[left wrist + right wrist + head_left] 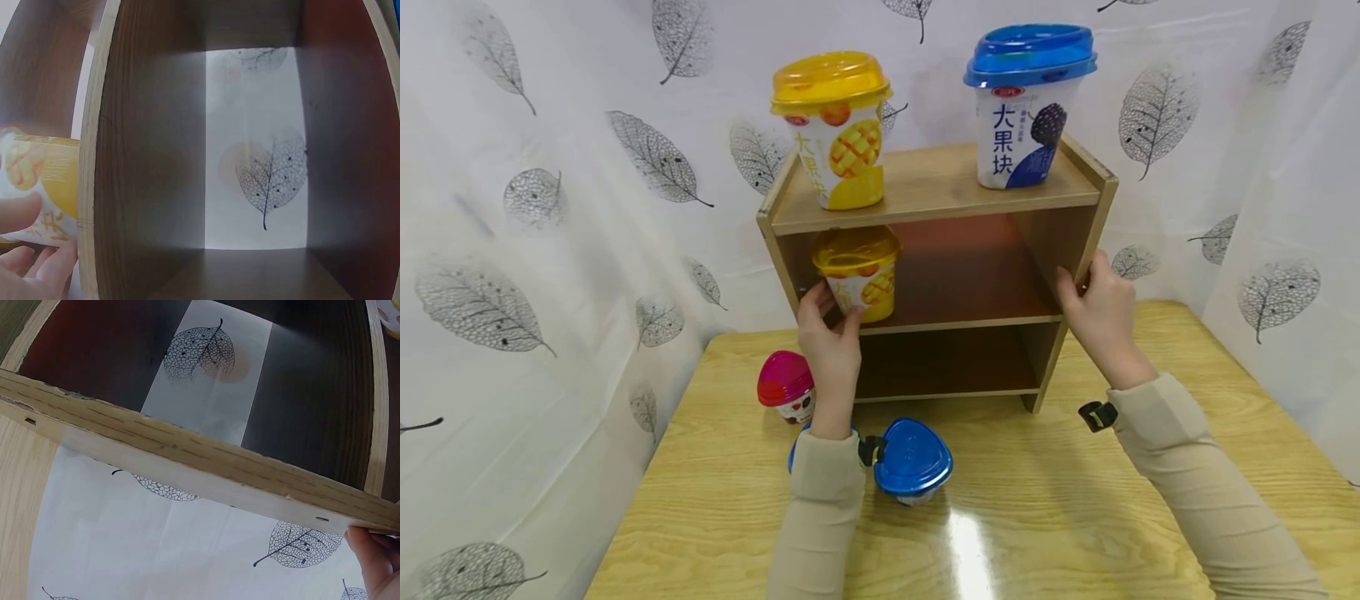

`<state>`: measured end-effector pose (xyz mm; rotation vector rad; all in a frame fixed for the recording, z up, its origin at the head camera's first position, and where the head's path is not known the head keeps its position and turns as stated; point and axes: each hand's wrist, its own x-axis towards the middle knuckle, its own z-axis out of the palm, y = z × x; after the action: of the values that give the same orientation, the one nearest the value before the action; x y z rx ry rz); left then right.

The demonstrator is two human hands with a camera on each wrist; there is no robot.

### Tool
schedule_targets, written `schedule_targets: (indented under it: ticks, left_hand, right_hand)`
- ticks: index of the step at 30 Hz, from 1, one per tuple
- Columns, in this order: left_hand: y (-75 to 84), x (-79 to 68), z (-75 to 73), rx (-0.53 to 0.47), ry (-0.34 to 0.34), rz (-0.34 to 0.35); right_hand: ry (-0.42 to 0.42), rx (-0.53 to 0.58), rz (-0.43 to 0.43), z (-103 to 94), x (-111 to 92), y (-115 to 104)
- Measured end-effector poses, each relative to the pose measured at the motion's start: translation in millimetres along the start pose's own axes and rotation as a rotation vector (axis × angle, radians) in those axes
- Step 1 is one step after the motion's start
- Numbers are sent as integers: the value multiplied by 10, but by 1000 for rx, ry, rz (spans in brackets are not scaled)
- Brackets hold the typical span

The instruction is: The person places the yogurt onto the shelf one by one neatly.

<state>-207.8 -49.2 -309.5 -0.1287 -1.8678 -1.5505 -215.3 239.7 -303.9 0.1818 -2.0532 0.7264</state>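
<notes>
My left hand (pixel 831 350) grips a yellow-lidded yogurt cup (pixel 868 287) at the left end of the wooden shelf unit's (pixel 955 326) middle level. Thumb and fingers lie on the cup's lower side; the left wrist view shows them against its mango-printed wall (pixel 37 175). The cup stands nearly upright, its base close over the shelf board. At the other side, my right hand (pixel 1105 312) holds the unit's right side panel (pixel 169 440) by its front edge, thumb inside and fingers outside.
On top of the unit stand a larger yellow-lidded cup (pixel 853 167) and a blue-lidded cup (pixel 1011 142). Down on the wooden table (pixel 1000 517) are a pink-lidded cup (pixel 785 383) and a blue-lidded cup (pixel 913 458). Another blue lid (pixel 796 448) is mostly hidden behind my left sleeve.
</notes>
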Motion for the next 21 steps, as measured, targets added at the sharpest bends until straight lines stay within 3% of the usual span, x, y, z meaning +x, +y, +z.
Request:
schedule_targets:
  ticks: [12,18,21]
  left_hand:
    - [8,18,6,-54,-21,-22]
    - [40,-66,-62,-29,-27,-77]
    - [64,-144,-104,-6,-34,-55]
  right_hand:
    - [21,-4,-24,18,-7,8]
    - [25,-2,-20,23,-6,5]
    - [28,0,-20,22,0,3]
